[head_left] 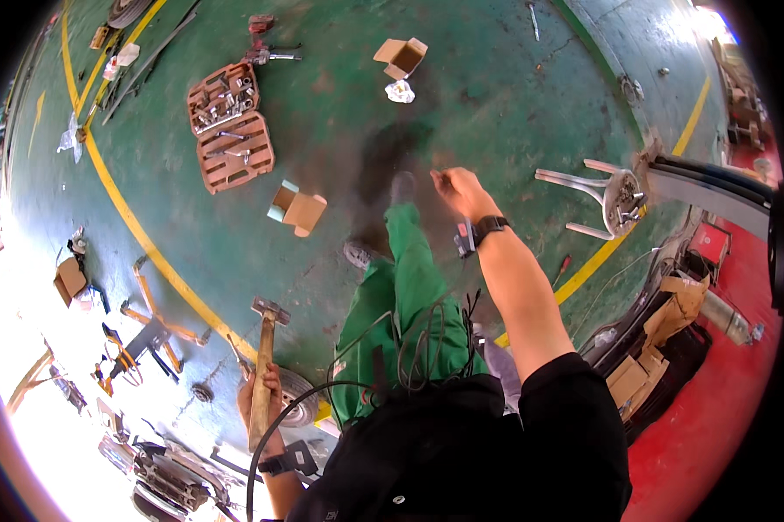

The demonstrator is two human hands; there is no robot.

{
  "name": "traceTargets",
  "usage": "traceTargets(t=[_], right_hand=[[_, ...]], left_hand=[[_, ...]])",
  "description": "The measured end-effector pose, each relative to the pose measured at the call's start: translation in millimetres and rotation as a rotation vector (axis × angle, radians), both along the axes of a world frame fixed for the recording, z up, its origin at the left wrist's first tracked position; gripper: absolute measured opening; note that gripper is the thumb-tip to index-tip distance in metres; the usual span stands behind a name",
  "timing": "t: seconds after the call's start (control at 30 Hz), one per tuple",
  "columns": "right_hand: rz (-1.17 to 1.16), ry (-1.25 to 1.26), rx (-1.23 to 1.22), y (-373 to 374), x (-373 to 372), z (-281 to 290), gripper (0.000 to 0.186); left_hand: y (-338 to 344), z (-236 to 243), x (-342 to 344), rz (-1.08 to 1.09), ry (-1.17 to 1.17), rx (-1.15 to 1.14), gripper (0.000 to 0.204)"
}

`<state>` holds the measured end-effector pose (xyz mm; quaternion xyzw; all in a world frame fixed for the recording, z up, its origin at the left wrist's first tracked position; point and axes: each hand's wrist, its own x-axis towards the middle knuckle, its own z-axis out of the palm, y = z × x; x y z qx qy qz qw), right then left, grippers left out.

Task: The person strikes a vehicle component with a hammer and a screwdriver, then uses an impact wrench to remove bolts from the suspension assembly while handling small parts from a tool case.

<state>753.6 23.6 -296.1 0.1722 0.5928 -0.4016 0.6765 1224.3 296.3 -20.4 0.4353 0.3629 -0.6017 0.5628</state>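
Note:
My left hand (257,393) hangs low at my side, shut around the wooden handle of a hammer (264,361) whose metal head points forward over the green floor. My right hand (457,189) is stretched out ahead of me with a dark watch on the wrist; its fingers are curled and pinched, and I cannot tell whether something small is between them. My green trouser legs (405,296) and shoes show below, mid-stride. Black cables hang at my chest.
An open brown socket tool case (229,130) lies ahead left. Small cardboard boxes (298,209) sit on the floor, another (402,56) farther off. An overturned metal stool (605,198) lies right. Yellow floor lines, orange stands and scattered parts are at left; vehicle parts at right.

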Motion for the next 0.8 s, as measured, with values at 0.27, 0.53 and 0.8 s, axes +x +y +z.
traceTargets(t=[0.27,0.53,0.8], right_hand=[[-0.068,0.087,-0.135,-182,6,-34,0.017],[0.258,0.118,-0.037,-139,9,-14,0.013],[0.647,0.158,0.001,-165,84,63,0.017]], left_hand=[[-64,16,-10,0.007,-0.031,0.002,0.053],[-161,-7,-30,0.023,0.013,0.091,0.055],[-251,-31,-13,-0.159,-0.037,0.029,0.023]])
